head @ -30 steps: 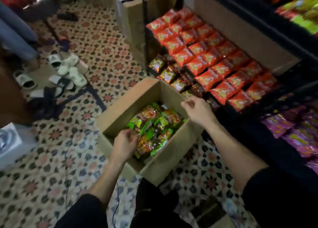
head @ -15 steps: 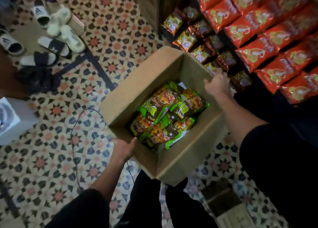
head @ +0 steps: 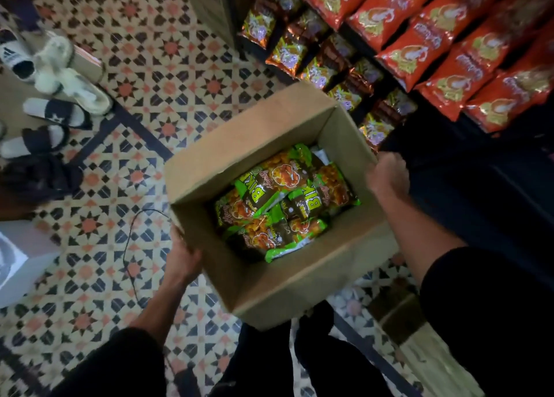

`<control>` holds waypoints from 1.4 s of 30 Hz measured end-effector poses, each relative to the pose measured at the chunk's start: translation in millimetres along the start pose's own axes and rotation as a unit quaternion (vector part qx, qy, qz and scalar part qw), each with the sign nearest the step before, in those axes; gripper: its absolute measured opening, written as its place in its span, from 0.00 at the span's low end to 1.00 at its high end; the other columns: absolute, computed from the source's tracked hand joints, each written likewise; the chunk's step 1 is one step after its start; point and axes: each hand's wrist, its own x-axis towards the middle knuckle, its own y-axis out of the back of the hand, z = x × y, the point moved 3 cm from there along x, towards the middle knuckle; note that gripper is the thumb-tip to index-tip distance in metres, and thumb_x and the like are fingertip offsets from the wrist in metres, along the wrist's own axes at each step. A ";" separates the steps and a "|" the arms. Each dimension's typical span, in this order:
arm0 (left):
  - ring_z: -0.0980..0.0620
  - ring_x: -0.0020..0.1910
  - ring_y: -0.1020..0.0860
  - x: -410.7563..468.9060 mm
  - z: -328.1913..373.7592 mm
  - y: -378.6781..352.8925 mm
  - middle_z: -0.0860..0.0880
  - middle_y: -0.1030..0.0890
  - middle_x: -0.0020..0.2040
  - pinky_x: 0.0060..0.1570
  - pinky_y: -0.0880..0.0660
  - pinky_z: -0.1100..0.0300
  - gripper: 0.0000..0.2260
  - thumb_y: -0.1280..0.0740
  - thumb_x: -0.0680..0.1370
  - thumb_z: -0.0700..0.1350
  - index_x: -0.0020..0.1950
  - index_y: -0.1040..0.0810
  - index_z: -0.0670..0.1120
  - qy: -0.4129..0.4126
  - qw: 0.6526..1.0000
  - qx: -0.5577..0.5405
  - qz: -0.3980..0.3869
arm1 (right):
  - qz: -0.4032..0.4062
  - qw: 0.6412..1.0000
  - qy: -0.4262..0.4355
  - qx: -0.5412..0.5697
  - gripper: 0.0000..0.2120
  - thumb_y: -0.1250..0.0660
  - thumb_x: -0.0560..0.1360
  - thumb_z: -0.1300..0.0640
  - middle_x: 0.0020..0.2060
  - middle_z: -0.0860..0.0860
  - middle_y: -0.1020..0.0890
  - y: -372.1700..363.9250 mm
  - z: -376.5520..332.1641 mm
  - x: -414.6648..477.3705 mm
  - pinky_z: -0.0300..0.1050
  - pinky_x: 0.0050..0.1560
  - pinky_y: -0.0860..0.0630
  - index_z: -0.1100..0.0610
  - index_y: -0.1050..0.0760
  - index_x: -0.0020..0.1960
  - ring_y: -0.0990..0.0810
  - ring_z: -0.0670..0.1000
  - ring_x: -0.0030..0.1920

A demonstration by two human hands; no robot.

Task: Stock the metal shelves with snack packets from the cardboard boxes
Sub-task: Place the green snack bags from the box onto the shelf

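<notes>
Hands are holding an open cardboard box (head: 299,282) from two sides, above a patterned tile floor (head: 150,37). Left hand (head: 183,255) is pressing against the outer wall near the box's left corner, thumb lying along the cardboard and fingers wrapping out of sight behind it. Right hand (head: 388,176) is clasping the opposite rim, fingers curling over the edge; it is motion-blurred, so finer detail cannot be told. Green snack packets (head: 281,204) are lying jumbled and overlapping in the bottom of the box, filling it only partway. Whether the box is resting on the floor or being carried cannot be told. Red packets (head: 419,46) are sitting in overlapping rows on the dark shelving at upper right, and small brown-and-gold packets (head: 287,52) are lining the level beneath, just beyond the box's far corner. Slippers (head: 54,114) are lying scattered at upper left, well apart from the box. A thin black cable (head: 132,246) is looping across the tiles beside the left hand, and a white box (head: 18,261) is showing at the left edge.
</notes>
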 end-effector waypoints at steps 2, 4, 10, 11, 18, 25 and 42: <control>0.38 0.57 0.22 5.0 11.8 6.9 0.42 0.25 0.62 0.54 0.21 0.41 0.28 0.36 0.79 0.34 0.75 0.44 0.46 -0.022 0.998 0.053 -0.004 | -0.005 0.999 -0.034 0.015 0.12 0.36 0.79 0.62 0.57 0.64 0.21 -4.3 26.6 -16.7 0.55 0.53 0.24 0.62 0.21 0.61 0.21 0.64 0.57; 0.42 0.52 0.21 6.7 19.5 11.9 0.40 0.24 0.60 0.51 0.21 0.45 0.21 0.37 0.80 0.36 0.70 0.38 0.42 -0.031 0.994 0.109 0.000 | -0.011 0.997 -0.071 0.034 0.10 0.34 0.78 0.63 0.55 0.64 0.19 -8.0 52.9 -40.7 0.57 0.52 0.23 0.63 0.21 0.59 0.20 0.64 0.55; 0.48 0.45 0.22 -17.7 35.4 19.4 0.42 0.21 0.52 0.47 0.21 0.52 0.09 0.37 0.81 0.40 0.61 0.26 0.40 -0.098 0.973 0.210 0.009 | -0.007 0.984 -0.127 0.123 0.07 0.35 0.79 0.64 0.48 0.61 0.17 -4.4 122.1 -117.6 0.48 0.41 0.25 0.63 0.20 0.53 0.19 0.58 0.46; 0.46 0.47 0.21 -27.9 36.2 18.0 0.41 0.20 0.52 0.50 0.21 0.48 0.09 0.38 0.81 0.40 0.60 0.26 0.40 -0.116 0.969 0.217 0.008 | -0.001 0.984 -0.127 0.128 0.07 0.35 0.79 0.62 0.48 0.61 0.17 0.8 134.8 -132.0 0.47 0.42 0.26 0.63 0.20 0.53 0.19 0.58 0.46; 0.46 0.43 0.22 -85.0 44.0 -10.1 0.44 0.22 0.42 0.40 0.28 0.53 0.05 0.37 0.81 0.44 0.49 0.25 0.42 -0.206 0.923 0.321 0.043 | 0.018 0.969 -0.172 0.175 0.09 0.36 0.78 0.59 0.44 0.58 0.16 22.4 222.1 -202.5 0.48 0.43 0.21 0.59 0.21 0.42 0.18 0.58 0.44; 0.40 0.48 0.21 -140.0 47.0 -78.5 0.39 0.20 0.48 0.52 0.23 0.44 0.05 0.35 0.80 0.40 0.52 0.24 0.39 -0.308 0.871 0.383 -0.001 | 0.071 0.938 -0.252 0.226 0.05 0.34 0.78 0.62 0.43 0.57 0.18 30.4 331.3 -285.9 0.46 0.42 0.27 0.59 0.19 0.48 0.18 0.58 0.47; 0.42 0.53 0.21 -295.5 82.6 -299.3 0.43 0.19 0.51 0.52 0.25 0.52 0.11 0.32 0.78 0.47 0.55 0.20 0.42 -0.476 0.675 0.533 -0.184 | 0.138 0.759 -0.534 0.345 0.09 0.34 0.78 0.57 0.47 0.59 0.17 2.6 537.5 -494.3 0.54 0.50 0.20 0.60 0.20 0.52 0.18 0.60 0.49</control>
